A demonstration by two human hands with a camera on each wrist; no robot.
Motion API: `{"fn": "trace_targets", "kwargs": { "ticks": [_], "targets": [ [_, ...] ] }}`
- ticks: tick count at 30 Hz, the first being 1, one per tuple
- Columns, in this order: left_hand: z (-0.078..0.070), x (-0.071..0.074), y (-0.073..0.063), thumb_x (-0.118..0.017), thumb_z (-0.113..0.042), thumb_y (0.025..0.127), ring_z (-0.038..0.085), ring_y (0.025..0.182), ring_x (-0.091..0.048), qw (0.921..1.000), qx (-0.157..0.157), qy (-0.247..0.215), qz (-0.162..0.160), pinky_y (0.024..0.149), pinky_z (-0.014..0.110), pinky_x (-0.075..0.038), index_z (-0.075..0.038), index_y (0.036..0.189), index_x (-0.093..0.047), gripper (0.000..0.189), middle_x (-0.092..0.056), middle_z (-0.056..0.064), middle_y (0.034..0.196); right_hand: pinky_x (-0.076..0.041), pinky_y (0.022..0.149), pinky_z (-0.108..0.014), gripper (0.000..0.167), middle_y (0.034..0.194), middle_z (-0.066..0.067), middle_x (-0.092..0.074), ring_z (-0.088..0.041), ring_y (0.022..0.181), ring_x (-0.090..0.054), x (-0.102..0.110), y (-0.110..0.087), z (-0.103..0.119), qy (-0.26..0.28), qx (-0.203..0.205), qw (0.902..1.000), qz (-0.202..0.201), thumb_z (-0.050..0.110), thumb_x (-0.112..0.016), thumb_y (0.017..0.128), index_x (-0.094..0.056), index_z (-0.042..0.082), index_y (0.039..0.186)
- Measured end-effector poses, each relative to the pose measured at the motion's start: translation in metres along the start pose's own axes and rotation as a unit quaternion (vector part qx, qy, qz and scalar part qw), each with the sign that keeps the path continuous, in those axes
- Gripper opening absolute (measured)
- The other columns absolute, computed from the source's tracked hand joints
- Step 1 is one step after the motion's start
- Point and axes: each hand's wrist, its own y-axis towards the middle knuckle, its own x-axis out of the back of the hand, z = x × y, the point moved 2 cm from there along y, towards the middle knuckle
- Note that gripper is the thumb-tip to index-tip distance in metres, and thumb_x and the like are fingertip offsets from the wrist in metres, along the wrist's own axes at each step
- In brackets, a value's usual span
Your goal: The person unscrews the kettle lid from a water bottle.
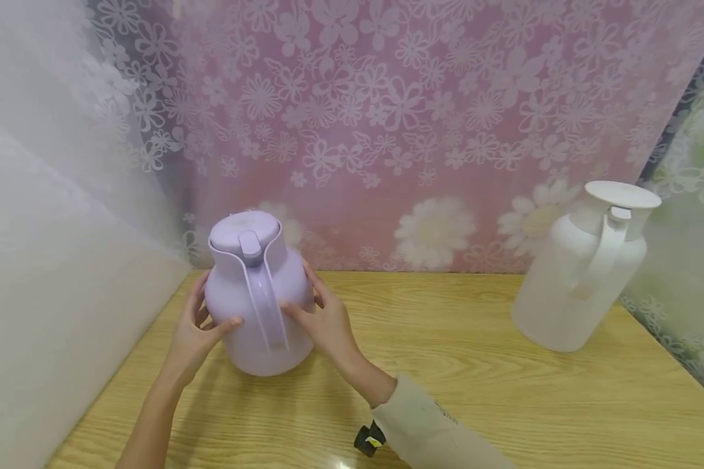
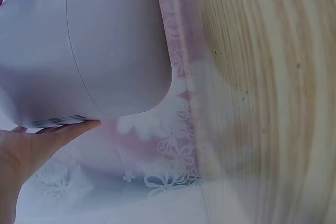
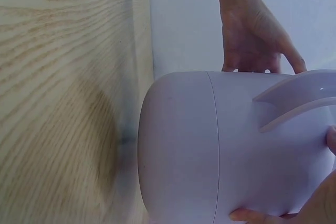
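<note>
A lilac thermos jug [image 1: 229, 286] stands upright between my two hands on the left side of the head view, its handle [image 1: 264, 306] towards me and its lid [image 1: 234, 231] down. My left hand [image 1: 189, 342] grips its left side, thumb on the front. On the opposite side my right hand [image 1: 332, 326] grips the body, with the thumb beside the handle. In the right wrist view, the base of the jug [image 3: 178, 145] is raised over the wooden table [image 3: 58, 98], and a shadow falls below it. The left wrist view shows left fingers [image 2: 68, 132] along the jug's side.
A taller white jug [image 1: 563, 286] with a flat lid stands at the right of the table. A small black object [image 1: 368, 440] lies near my right sleeve [image 1: 434, 423]. Flowered pink sheeting [image 1: 352, 130] hangs behind; a white wall [image 1: 64, 260] borders the left.
</note>
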Motion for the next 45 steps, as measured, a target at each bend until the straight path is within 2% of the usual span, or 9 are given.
{"fn": "trace_targets", "kwargs": {
  "ticks": [6, 11, 15, 28, 39, 45],
  "targets": [
    [-0.001, -0.004, -0.002, -0.068, 0.000, 0.080, 0.035, 0.126, -0.030, 0.9998, -0.010, 0.004, 0.016, 0.096, 0.044, -0.035, -0.020, 0.147, -0.018, 0.086, -0.021, 0.009, 0.147, -0.047, 0.081, -0.044, 0.068, 0.134, -0.017, -0.044, -0.032, 0.107, -0.054, 0.004, -0.009, -0.002, 0.009, -0.001, 0.9999, -0.013, 0.030, -0.073, 0.080, -0.041, 0.024, 0.140],
    [0.001, -0.008, -0.003, -0.068, 0.002, 0.080, 0.036, 0.125, -0.031, 0.9994, -0.021, -0.002, 0.028, 0.090, 0.025, -0.040, -0.024, 0.147, -0.019, 0.086, -0.022, 0.009, 0.147, -0.047, 0.083, -0.044, 0.069, 0.135, -0.017, -0.043, -0.034, 0.111, -0.051, 0.007, -0.016, -0.002, 0.001, -0.001, 0.9997, -0.024, 0.033, -0.072, 0.079, -0.040, 0.024, 0.140],
    [0.002, -0.011, -0.003, -0.067, 0.003, 0.080, 0.037, 0.125, -0.031, 0.9991, -0.024, -0.007, 0.034, 0.085, 0.016, -0.040, -0.023, 0.147, -0.019, 0.087, -0.020, 0.011, 0.147, -0.046, 0.084, -0.044, 0.070, 0.135, -0.017, -0.043, -0.035, 0.113, -0.049, 0.010, -0.021, 0.000, -0.009, 0.006, 0.9993, -0.036, 0.035, -0.072, 0.079, -0.040, 0.024, 0.140],
    [0.000, -0.021, -0.007, -0.068, 0.005, 0.077, 0.035, 0.125, -0.031, 0.9982, -0.028, -0.026, 0.046, 0.087, 0.016, -0.040, -0.022, 0.147, -0.020, 0.089, -0.020, 0.012, 0.147, -0.044, 0.087, -0.043, 0.073, 0.137, -0.012, -0.042, -0.032, 0.117, -0.046, 0.019, -0.034, 0.003, -0.019, 0.019, 0.9981, -0.056, 0.035, -0.072, 0.078, -0.039, 0.019, 0.141],
    [-0.001, -0.027, -0.013, -0.067, 0.008, 0.075, 0.015, 0.120, -0.039, 0.9969, -0.044, -0.035, 0.055, 0.090, 0.019, -0.039, -0.019, 0.147, -0.021, 0.089, -0.024, 0.012, 0.145, -0.044, 0.088, -0.043, 0.071, 0.139, -0.007, -0.039, -0.030, 0.120, -0.042, 0.025, -0.047, 0.003, 0.003, 0.019, 0.9977, -0.065, 0.033, -0.072, 0.078, -0.040, 0.019, 0.140],
    [0.001, -0.030, -0.017, -0.067, 0.011, 0.074, 0.010, 0.118, -0.041, 0.9956, -0.054, -0.049, 0.058, 0.089, 0.019, -0.040, -0.015, 0.146, -0.022, 0.090, -0.025, 0.012, 0.145, -0.043, 0.088, -0.041, 0.071, 0.140, -0.006, -0.039, -0.028, 0.121, -0.041, 0.026, -0.053, 0.002, 0.007, 0.026, 0.9972, -0.070, 0.032, -0.072, 0.078, -0.039, 0.019, 0.140]
  ]
}}
